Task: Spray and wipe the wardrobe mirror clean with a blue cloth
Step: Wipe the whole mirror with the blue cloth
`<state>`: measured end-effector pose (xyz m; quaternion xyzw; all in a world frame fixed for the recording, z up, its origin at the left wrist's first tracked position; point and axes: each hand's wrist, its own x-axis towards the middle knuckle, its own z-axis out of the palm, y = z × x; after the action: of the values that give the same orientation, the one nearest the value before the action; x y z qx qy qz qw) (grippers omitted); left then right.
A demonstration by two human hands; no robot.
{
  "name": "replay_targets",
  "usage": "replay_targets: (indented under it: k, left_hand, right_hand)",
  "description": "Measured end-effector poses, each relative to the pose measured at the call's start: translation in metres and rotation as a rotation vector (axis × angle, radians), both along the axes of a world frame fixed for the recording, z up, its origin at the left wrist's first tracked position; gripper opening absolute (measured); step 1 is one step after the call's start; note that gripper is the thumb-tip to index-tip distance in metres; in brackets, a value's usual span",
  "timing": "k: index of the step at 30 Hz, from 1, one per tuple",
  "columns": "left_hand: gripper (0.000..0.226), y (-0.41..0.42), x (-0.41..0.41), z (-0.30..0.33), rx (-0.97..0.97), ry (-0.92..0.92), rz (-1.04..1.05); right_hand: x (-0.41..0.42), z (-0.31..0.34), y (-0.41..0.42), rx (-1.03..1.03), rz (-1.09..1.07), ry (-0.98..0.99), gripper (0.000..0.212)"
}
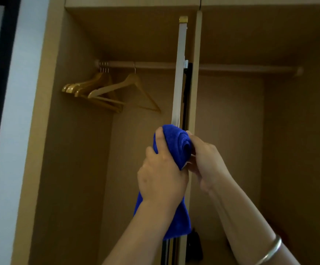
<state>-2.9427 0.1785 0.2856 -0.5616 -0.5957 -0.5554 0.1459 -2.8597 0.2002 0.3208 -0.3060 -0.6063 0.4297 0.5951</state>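
Both hands meet at the mirror's thin edge (180, 77): our left hand (163, 176) grips the blue cloth (176, 144), our right hand (207, 159) curls beside it. We should keep the cloth wrapped snugly, sliding evenly along the edge.

Head view, close, facing wardrobe (78, 150)

Wooden hangers (105, 90) hang on a rail (145, 65) inside the open wardrobe (75, 150)

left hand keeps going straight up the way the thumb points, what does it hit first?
Likely nothing solid soon. The left hand grips the blue cloth at the mirror's edge; straight up it would slide along that edge toward the clothes rail. Depth is unclear.
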Motion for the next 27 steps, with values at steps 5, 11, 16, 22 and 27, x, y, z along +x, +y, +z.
replay_targets:
  k: [5, 11, 16, 22, 27]
  left_hand:
    - [0.088, 0.000, 0.000, -0.037, -0.017, -0.051, -0.031]
    - [0.090, -0.003, -0.001, -0.098, -0.098, -0.113, -0.070]
    - [0.087, -0.004, -0.002, -0.126, -0.084, -0.149, -0.109]
    - [0.086, 0.001, -0.002, -0.165, -0.110, -0.162, -0.088]
    - [0.092, 0.000, -0.003, -0.210, -0.122, -0.162, -0.119]
  right_hand:
    - [0.001, -0.012, -0.005, -0.001, -0.036, -0.044, 0.042]
    - [0.002, -0.050, -0.007, -0.089, -0.032, -0.136, 0.045]
    - [0.000, -0.085, -0.008, -0.107, -0.038, -0.153, 0.040]
    - [0.005, -0.111, -0.009, -0.077, -0.028, -0.245, 0.043]
    - [0.009, -0.116, -0.008, -0.054, 0.027, -0.294, 0.052]
